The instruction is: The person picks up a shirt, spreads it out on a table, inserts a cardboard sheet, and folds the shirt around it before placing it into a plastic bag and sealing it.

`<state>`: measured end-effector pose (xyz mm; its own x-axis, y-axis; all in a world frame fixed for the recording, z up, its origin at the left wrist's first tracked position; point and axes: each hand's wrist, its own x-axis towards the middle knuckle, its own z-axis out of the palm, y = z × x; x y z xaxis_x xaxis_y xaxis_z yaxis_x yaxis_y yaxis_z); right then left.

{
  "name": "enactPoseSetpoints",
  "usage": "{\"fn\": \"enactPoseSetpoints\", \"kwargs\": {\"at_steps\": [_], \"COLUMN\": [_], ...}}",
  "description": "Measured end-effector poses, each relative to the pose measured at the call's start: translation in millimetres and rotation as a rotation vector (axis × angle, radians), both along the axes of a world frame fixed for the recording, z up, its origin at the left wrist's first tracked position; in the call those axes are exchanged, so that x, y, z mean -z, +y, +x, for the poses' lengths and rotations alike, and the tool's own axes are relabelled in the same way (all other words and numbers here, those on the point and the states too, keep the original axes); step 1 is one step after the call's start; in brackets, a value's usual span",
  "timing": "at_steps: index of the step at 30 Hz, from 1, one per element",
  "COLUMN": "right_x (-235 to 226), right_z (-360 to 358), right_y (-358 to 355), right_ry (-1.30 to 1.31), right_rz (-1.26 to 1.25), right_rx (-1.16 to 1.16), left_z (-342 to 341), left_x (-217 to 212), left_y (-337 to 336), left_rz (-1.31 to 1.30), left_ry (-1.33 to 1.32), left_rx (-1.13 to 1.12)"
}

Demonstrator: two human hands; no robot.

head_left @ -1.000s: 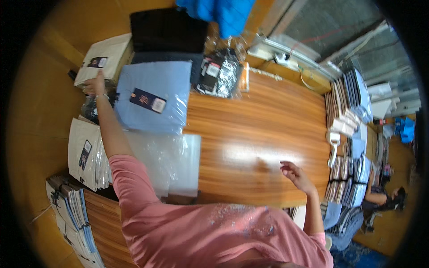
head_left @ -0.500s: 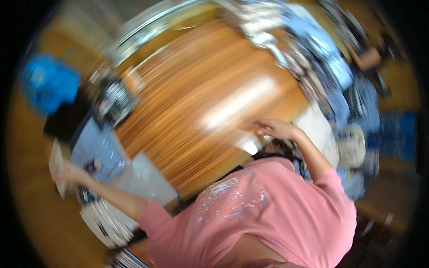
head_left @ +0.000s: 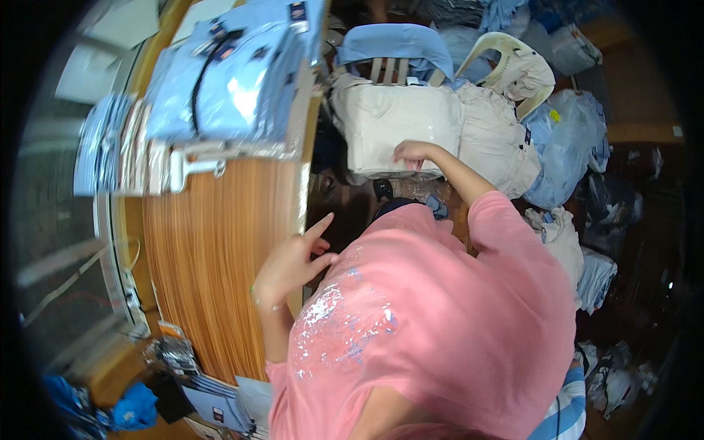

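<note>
Now the right hand (head_left: 414, 152) is lying over the near part of the cream stack of folded cloth (head_left: 402, 117), its fingers bending; whether they're pinching anything, I cannot tell. That stack is sitting right of the bench (head_left: 220, 257), before a blue-draped chair (head_left: 396, 48). Meanwhile the left hand (head_left: 290, 265) is hanging near the bench's edge, empty, its fingers spreading apart.

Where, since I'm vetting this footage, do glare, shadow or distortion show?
Head view: glare whitens the blue stack; head view: the gap past the left hand is dark; head view: the table's window-side edge bows.
</note>
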<state>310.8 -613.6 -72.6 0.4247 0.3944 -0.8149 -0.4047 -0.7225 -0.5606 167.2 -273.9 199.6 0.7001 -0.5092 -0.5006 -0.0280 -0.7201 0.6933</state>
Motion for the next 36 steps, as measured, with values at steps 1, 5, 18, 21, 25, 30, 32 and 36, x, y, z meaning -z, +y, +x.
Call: {"fn": "enactPoseSetpoints", "kwargs": {"at_steps": [1, 5, 18, 21, 25, 30, 32, 36], "right_x": [20, 93, 140, 133, 99, 35, 29, -10], "right_z": [15, 64, 87, 81, 78, 70, 54, 57], "right_y": [-32, -112, -143, -152, -138, -109, -93, -74], "right_ry": [-0.092, -0.783, -0.584, -0.372, -0.314, -0.445, -0.547, -0.694], "right_rz": [-0.059, -0.281, -0.074, 0.193, 0.468, 0.68, 0.601, 0.607], "right_rx": [0.184, 0.622, 1.063, 1.22, 1.304, 1.563, 1.406, 1.127], "left_z": [32, 150, 306, 315, 317, 320, 311, 310], "left_x": [7, 109, 382, 372, 350, 299, 268, 177], "left_y": [-28, -133, -335, -332, -333, -320, -304, -256], "left_rz": [0.039, -0.009, -0.091, -0.191, -0.41, -0.51, -0.53, -0.619], "left_ry": [0.005, -0.06, -0.391, -0.263, -0.207, -0.388, -0.455, -0.571], "left_rx": [0.1, 0.482, 0.174, 0.165, 0.154, 0.301, 0.202, -0.043]}}
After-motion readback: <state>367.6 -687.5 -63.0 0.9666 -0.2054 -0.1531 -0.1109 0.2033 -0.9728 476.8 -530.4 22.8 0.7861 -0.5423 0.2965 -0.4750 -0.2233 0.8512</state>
